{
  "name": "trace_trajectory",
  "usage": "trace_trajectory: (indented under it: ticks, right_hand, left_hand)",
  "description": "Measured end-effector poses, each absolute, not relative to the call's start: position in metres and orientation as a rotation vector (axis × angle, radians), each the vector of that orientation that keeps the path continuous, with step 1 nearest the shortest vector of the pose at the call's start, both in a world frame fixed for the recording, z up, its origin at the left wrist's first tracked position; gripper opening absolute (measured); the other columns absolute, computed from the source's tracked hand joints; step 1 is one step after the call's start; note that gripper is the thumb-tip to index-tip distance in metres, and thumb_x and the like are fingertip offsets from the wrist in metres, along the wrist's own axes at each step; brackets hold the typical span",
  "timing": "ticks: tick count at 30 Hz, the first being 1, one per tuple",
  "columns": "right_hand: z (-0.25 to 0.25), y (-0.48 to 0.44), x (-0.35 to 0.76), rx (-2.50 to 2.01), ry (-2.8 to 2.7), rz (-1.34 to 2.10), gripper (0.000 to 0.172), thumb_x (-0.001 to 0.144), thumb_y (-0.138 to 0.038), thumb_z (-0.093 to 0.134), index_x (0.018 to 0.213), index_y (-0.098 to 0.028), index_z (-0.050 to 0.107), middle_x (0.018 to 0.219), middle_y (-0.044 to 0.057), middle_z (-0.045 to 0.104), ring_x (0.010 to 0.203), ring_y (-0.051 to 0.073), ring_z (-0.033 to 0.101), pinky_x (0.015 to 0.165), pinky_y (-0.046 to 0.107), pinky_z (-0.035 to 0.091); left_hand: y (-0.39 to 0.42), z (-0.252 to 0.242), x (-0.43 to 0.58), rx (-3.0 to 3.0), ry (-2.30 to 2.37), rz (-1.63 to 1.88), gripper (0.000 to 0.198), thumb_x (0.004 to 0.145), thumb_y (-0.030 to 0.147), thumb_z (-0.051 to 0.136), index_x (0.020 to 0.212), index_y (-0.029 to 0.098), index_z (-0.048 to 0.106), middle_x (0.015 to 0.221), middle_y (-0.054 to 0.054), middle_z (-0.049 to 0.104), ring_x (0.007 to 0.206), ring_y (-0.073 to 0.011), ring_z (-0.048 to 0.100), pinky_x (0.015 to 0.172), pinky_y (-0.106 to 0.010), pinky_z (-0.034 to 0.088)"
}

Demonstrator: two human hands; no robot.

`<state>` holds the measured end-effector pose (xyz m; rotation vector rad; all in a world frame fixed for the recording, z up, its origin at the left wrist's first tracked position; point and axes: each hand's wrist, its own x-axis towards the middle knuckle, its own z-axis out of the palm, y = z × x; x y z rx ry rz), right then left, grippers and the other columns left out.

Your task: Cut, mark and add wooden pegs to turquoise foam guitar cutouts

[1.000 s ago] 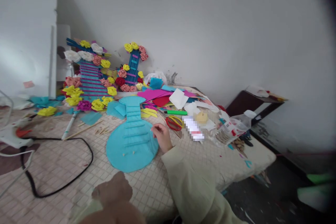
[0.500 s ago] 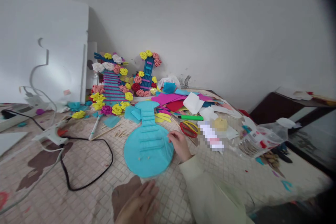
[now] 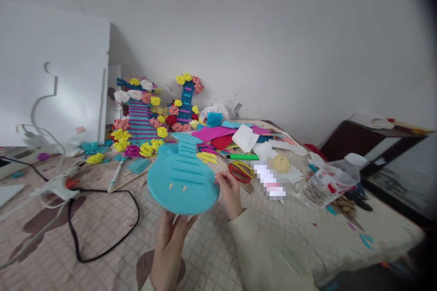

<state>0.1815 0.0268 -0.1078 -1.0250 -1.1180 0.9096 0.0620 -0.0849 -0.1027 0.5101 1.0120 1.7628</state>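
Observation:
A turquoise guitar-shaped cutout (image 3: 182,179) with raised strips and small sticks poking from it is lifted off the tiled surface. My left hand (image 3: 170,241) supports it from below, fingers under its round lower edge. My right hand (image 3: 228,191) pinches its right rim. Both hands are closed on the cutout.
A white glue gun (image 3: 56,186) with a black cord (image 3: 102,245) lies at left. Flower-decorated blue craft pieces (image 3: 139,118) stand at the back by the wall. Coloured paper sheets (image 3: 218,134), red-handled scissors (image 3: 239,170), a green marker (image 3: 244,157) and a plastic bottle (image 3: 329,179) crowd the right.
The cutout lay flat a second ago with only my right hand at its edge. My left hand has come forward under it and both hands have raised it.

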Motion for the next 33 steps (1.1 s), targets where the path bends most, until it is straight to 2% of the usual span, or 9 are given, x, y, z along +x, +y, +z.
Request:
trace_trajectory:
  ticks: [2, 5, 9, 13, 20, 25, 27, 31, 33]
  right_hand:
    - [-0.106, 0.027, 0.183, -1.012, -1.068, 0.868, 0.023, 0.071, -0.039, 0.059, 0.071, -0.016, 0.057, 0.065, 0.0, 0.057, 0.064, 0.015, 0.054, 0.062, 0.026, 0.043]
    - [-0.101, 0.029, 0.185, -0.991, -0.996, 0.802, 0.025, 0.072, -0.04, 0.059, 0.075, -0.015, 0.058, 0.068, 0.001, 0.059, 0.066, 0.015, 0.055, 0.063, 0.027, 0.044]
    - [-0.096, 0.034, 0.186, -0.948, -0.961, 0.764, 0.025, 0.073, -0.039, 0.06, 0.079, -0.014, 0.058, 0.071, 0.003, 0.061, 0.067, 0.016, 0.057, 0.065, 0.028, 0.045]
    - [-0.098, 0.04, 0.185, -0.95, -1.029, 0.804, 0.025, 0.073, -0.039, 0.06, 0.078, -0.014, 0.058, 0.071, 0.003, 0.061, 0.068, 0.016, 0.058, 0.065, 0.029, 0.046]
    - [-0.108, 0.041, 0.183, -0.996, -1.142, 0.877, 0.021, 0.072, -0.037, 0.061, 0.071, -0.016, 0.059, 0.063, 0.002, 0.061, 0.064, 0.018, 0.058, 0.064, 0.031, 0.046]
    - [-0.104, 0.042, 0.178, -1.046, -1.229, 0.755, 0.016, 0.075, -0.033, 0.058, 0.072, -0.017, 0.059, 0.071, 0.002, 0.059, 0.071, 0.017, 0.055, 0.068, 0.029, 0.044]
    - [-0.096, 0.045, 0.172, -1.022, -1.268, 0.742, 0.012, 0.075, -0.029, 0.057, 0.073, -0.017, 0.058, 0.07, 0.001, 0.058, 0.067, 0.015, 0.054, 0.062, 0.027, 0.044]
    - [-0.078, 0.053, 0.157, -0.907, -1.371, 0.928, 0.008, 0.075, -0.025, 0.057, 0.074, -0.017, 0.056, 0.057, -0.003, 0.053, 0.048, 0.011, 0.05, 0.045, 0.021, 0.039]
    - [-0.076, 0.054, 0.151, -0.865, -1.394, 1.013, 0.007, 0.075, -0.024, 0.057, 0.074, -0.017, 0.054, 0.059, -0.003, 0.055, 0.047, 0.011, 0.053, 0.042, 0.02, 0.038]
  left_hand:
    - [-0.08, -0.085, 0.068, 0.518, 0.936, 1.755, 0.035, 0.067, 0.035, 0.068, 0.099, 0.029, 0.056, 0.122, -0.003, 0.048, 0.111, -0.0255, 0.049, 0.086, -0.041, 0.052]
    - [-0.069, -0.064, 0.075, 0.596, 0.774, 1.708, 0.042, 0.063, 0.028, 0.072, 0.1, 0.03, 0.053, 0.12, -0.001, 0.048, 0.105, -0.0239, 0.053, 0.085, -0.045, 0.052]
    - [-0.052, -0.056, 0.078, 0.555, 0.805, 1.735, 0.052, 0.066, 0.024, 0.069, 0.112, 0.036, 0.047, 0.125, 0.001, 0.047, 0.102, -0.0183, 0.054, 0.082, -0.038, 0.053]
    - [-0.037, -0.063, 0.075, 0.411, 0.786, 1.686, 0.056, 0.068, 0.022, 0.066, 0.116, 0.04, 0.042, 0.128, 0.003, 0.047, 0.099, -0.016, 0.055, 0.081, -0.038, 0.053]
    - [-0.022, -0.087, 0.064, 0.266, 0.883, 1.584, 0.054, 0.068, 0.013, 0.063, 0.116, 0.034, 0.048, 0.122, -0.001, 0.055, 0.105, -0.0202, 0.056, 0.082, -0.034, 0.053]
    - [-0.022, -0.102, 0.053, 0.184, 0.923, 1.656, 0.052, 0.068, 0.01, 0.062, 0.114, 0.031, 0.052, 0.121, -0.003, 0.056, 0.101, -0.0195, 0.058, 0.078, -0.032, 0.054]
    - [-0.023, -0.103, 0.049, 0.147, 0.945, 1.634, 0.051, 0.069, 0.009, 0.06, 0.114, 0.032, 0.051, 0.12, -0.003, 0.056, 0.097, -0.0184, 0.059, 0.078, -0.033, 0.054]
    - [-0.02, -0.101, 0.043, 0.124, 0.983, 1.592, 0.052, 0.069, 0.007, 0.059, 0.114, 0.03, 0.051, 0.118, -0.004, 0.058, 0.094, -0.0175, 0.061, 0.079, -0.034, 0.054]
    - [-0.018, -0.103, 0.042, 0.11, 1.03, 1.595, 0.049, 0.069, 0.006, 0.059, 0.113, 0.028, 0.052, 0.116, -0.005, 0.059, 0.094, -0.018, 0.061, 0.081, -0.035, 0.053]
